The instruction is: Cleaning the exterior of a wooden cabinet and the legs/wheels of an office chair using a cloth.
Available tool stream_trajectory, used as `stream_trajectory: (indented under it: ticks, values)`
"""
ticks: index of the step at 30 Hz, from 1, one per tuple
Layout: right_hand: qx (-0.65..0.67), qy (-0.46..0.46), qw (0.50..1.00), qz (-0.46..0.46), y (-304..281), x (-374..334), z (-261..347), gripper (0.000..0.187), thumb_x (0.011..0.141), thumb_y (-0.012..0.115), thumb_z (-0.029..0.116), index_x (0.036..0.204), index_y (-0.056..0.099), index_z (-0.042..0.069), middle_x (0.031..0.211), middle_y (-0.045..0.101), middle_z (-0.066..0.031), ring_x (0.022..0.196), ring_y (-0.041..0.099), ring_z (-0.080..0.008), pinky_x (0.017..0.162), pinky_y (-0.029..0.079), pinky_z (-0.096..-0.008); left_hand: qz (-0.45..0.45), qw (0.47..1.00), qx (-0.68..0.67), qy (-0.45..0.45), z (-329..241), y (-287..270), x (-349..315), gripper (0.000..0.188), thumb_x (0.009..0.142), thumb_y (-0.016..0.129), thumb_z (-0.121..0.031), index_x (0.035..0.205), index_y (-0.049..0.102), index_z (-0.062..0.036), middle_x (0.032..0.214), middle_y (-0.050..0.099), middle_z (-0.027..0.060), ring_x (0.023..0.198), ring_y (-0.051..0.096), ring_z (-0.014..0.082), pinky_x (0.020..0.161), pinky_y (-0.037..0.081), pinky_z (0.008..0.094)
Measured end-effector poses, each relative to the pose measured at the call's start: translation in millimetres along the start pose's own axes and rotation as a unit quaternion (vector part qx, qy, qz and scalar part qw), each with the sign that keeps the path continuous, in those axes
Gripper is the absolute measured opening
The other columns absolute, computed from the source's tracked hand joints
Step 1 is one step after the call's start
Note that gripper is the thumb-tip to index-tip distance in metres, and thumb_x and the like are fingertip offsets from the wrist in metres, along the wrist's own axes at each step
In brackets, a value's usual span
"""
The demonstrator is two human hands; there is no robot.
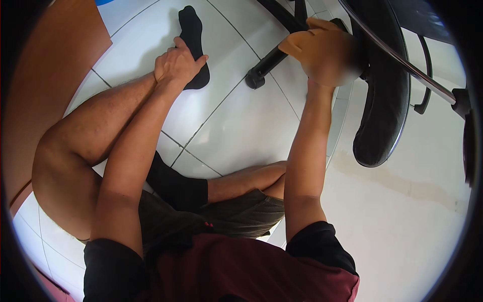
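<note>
My left hand (pixel 177 65) is at the ankle of my left leg, at the top of a black sock (pixel 192 35). Its thumb and forefinger spread over the cuff, while the other fingers curl round and are partly hidden. That sock covers the whole foot, toes pointing away from me. Another black sock (pixel 181 187) is on my other foot, which is folded in close to my body. Out at the upper right, my right hand (pixel 317 55) is raised near the black office chair (pixel 385 100). Tan, finger-like shapes show at its far end, and a blur covers the rest, so its grip is unclear.
A chair leg with a caster (pixel 255 78) stands on the white tiled floor (pixel 221 126) between my hands. A curved metal bar (pixel 402 60) crosses the chair at right. A brown wooden panel (pixel 55 65) rises at left, beside my bent knee. A pale wall (pixel 392 226) lies at right.
</note>
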State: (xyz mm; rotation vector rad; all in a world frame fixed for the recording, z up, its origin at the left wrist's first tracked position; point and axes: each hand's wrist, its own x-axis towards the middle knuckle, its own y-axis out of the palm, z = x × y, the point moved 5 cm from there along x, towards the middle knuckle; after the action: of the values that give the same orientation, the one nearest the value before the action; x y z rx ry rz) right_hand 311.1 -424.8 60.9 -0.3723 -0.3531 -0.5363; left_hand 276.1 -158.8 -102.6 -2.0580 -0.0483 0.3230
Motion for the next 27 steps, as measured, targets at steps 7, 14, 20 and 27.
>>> stream_trajectory:
  ticks: [7,14,20,27]
  values:
    - [0.205,0.216,0.939,0.173,-4.5,38.1,-10.3,0.055,0.083,0.061,0.026,0.127,0.038,0.004,0.119,0.05,-0.0118,0.107,0.053,-0.0221,0.087,0.047,-0.0327,-0.013,1.0,0.012,0.005,-2.2,1.4,-1.5,0.073,0.074,0.057,-0.055,0.109,0.041,0.0071,0.085,0.062,0.017,0.078,0.064,0.0259,0.069,0.049,0.0335]
    - [0.079,0.217,0.951,0.204,2.5,41.5,-13.4,0.064,0.08,0.064,0.037,0.126,0.038,0.001,0.116,0.052,-0.0095,0.105,0.054,-0.0191,0.08,0.049,-0.0316,0.002,1.0,0.007,0.0,-1.9,-2.9,-1.3,0.073,0.074,0.058,-0.055,0.109,0.041,0.0071,0.084,0.063,0.0165,0.078,0.064,0.0258,0.069,0.05,0.0338]
    - [0.052,0.371,0.881,0.289,-30.4,-16.7,-35.9,0.059,0.079,0.066,0.032,0.121,0.042,0.0,0.109,0.056,-0.0099,0.097,0.057,-0.0206,0.077,0.05,-0.0342,-0.01,1.0,0.003,0.004,-1.5,-0.4,0.8,0.07,0.074,0.06,-0.051,0.111,0.041,0.0052,0.094,0.06,0.0184,0.085,0.061,0.0286,0.074,0.048,0.0362]
    - [0.109,0.366,0.919,0.098,-74.5,-94.0,-76.2,0.049,0.081,0.061,0.019,0.122,0.04,0.0,0.11,0.054,-0.0143,0.097,0.057,-0.0258,0.08,0.05,-0.036,-0.234,0.964,0.004,0.126,-18.2,-2.1,-12.1,0.066,0.075,0.061,-0.043,0.125,0.035,-0.0068,0.117,0.047,0.021,0.093,0.056,0.0346,0.081,0.044,0.0426]
